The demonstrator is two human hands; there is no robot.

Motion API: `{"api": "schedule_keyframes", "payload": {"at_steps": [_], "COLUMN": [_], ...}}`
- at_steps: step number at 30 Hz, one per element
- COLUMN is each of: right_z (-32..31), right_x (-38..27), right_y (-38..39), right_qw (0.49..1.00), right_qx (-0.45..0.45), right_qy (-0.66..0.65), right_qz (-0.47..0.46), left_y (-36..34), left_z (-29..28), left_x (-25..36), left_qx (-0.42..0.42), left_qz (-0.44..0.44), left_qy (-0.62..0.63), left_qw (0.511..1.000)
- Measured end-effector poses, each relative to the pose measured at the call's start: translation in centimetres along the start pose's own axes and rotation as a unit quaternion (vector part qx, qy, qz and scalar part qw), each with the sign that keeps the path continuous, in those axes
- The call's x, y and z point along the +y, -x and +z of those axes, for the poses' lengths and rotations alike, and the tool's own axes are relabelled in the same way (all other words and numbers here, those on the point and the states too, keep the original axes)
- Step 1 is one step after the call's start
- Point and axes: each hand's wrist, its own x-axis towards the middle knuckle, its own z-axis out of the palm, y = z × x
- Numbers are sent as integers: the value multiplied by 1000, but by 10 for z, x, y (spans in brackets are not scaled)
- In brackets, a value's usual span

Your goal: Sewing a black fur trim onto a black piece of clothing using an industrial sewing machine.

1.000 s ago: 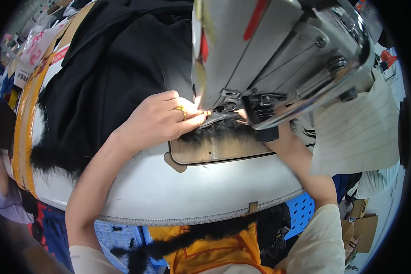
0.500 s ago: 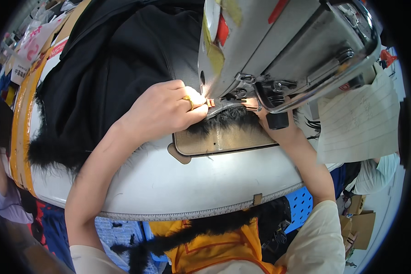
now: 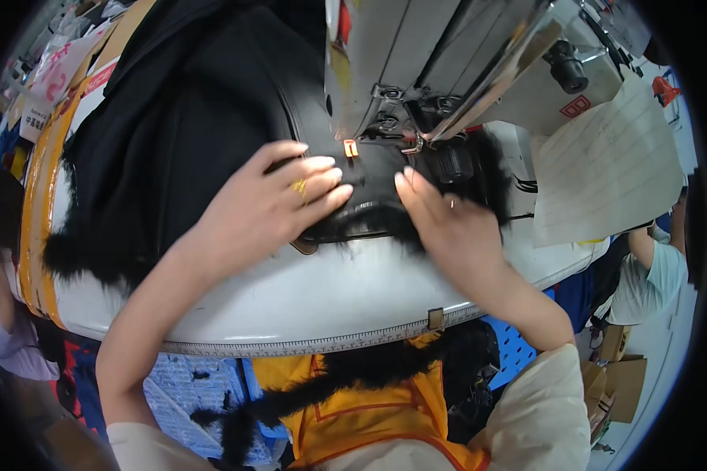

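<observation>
A black garment (image 3: 204, 118) with fluffy black fur trim (image 3: 491, 180) lies spread across the sewing machine (image 3: 416, 63) bed. My left hand (image 3: 279, 196), a yellow ring on one finger, rests on the cloth left of the needle area with its fingers apart. To the right, my right hand (image 3: 456, 228) lies with stretched fingers on the fabric, in front of the presser foot (image 3: 413, 145). Between the hands runs a smooth black stretch of cloth. A small bright orange piece (image 3: 350, 147) shows beside the machine head. The needle cannot be made out.
A measuring tape (image 3: 236, 346) runs along the white table's (image 3: 291, 282) front edge. A paper sheet (image 3: 605, 165) hangs at the machine's right. Below lie a fur strip (image 3: 306, 396) over an orange apron (image 3: 369, 424) and a blue basket (image 3: 514, 353). Other people sit at both sides.
My left hand has gone from a pinch near the needle to spread fingers on the cloth. My right hand has come out from behind the machine head, and the garment now covers the metal plate.
</observation>
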Motion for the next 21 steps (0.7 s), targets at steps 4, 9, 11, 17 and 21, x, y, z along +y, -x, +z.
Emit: {"api": "schedule_keyframes", "payload": {"at_steps": [4, 9, 11, 17, 21], "right_z": [-22, -32, -6, 11, 15], "right_x": [3, 39, 39, 1, -3], "right_y": [5, -19, -24, -2, -7], "right_qw": [997, 976, 969, 989, 994], "right_qx": [-8, 28, 19, 123, 51], "right_qy": [58, -194, -229, -79, -97], "right_qz": [-50, -98, -90, -29, 14], "left_y": [4, 1, 1, -9, 7], "left_z": [1, 7, 8, 10, 19], "left_x": [-2, -8, -13, -35, -22], "left_qx": [7, 12, 25, -9, 40], "left_qz": [-12, -4, 4, 14, -13], "left_qy": [75, 103, 114, 265, 218], "left_qw": [997, 995, 993, 964, 975]}}
